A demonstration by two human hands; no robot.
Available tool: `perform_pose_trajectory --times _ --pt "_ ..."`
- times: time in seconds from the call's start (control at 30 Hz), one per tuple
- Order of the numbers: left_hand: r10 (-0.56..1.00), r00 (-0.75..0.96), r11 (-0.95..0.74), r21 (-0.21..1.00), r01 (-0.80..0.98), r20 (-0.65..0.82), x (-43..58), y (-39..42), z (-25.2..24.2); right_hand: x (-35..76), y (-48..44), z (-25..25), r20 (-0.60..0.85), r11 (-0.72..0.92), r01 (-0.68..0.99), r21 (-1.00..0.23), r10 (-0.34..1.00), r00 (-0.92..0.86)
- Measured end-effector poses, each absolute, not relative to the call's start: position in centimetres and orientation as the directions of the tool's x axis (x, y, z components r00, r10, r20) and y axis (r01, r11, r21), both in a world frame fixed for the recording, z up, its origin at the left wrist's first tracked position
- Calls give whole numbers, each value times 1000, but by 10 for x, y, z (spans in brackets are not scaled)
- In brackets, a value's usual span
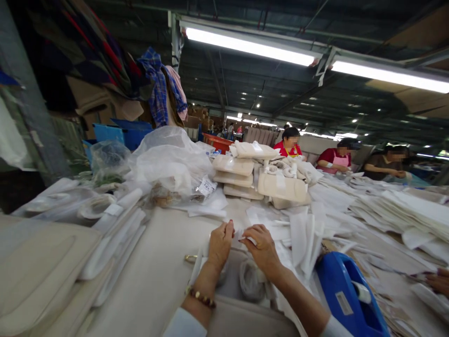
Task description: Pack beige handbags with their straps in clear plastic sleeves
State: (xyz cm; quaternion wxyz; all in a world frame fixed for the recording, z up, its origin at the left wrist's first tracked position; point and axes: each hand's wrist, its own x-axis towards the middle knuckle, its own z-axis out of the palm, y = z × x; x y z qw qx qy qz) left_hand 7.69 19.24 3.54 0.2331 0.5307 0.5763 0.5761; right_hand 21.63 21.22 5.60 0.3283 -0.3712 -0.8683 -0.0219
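My left hand (220, 242) and my right hand (262, 248) are raised close together over the work table, fingertips pinched. A small whitish, partly see-through piece (240, 234) shows between them, at the tips of my right hand; its kind is unclear. What my left fingers hold, if anything, is hidden. Below my wrists lies a beige-grey padded piece (252, 318), with a clear plastic-wrapped bundle (251, 280) on it. Beside my left wrist, a brass-coloured metal thing (190, 258) lies on the table.
Beige padded pieces (234, 172) are stacked ahead, next to a large clear plastic bag (164, 161). A blue plastic container (351, 295) stands at the right. White sheets (403, 215) cover the right side, and more beige pieces (38, 276) lie left. Several people work across the table.
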Motion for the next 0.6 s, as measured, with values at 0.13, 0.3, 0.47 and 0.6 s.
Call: perform_pose_trajectory --times 0.13,0.3,0.47,0.6 --pt "911 -295 -211 940 270 289 76 191 38 225 214 76 645 827 562 21 418 -640" --pt "941 -225 -226 964 137 253 74 192 38 228 217 87 759 786 603 134 310 -573" --pt "962 -60 -267 964 -16 266 74 192 39 220 213 74 853 757 648 -84 392 -346" --pt "960 -45 -277 958 -73 275 73 191 38 215 202 75 564 514 425 -745 826 -10"
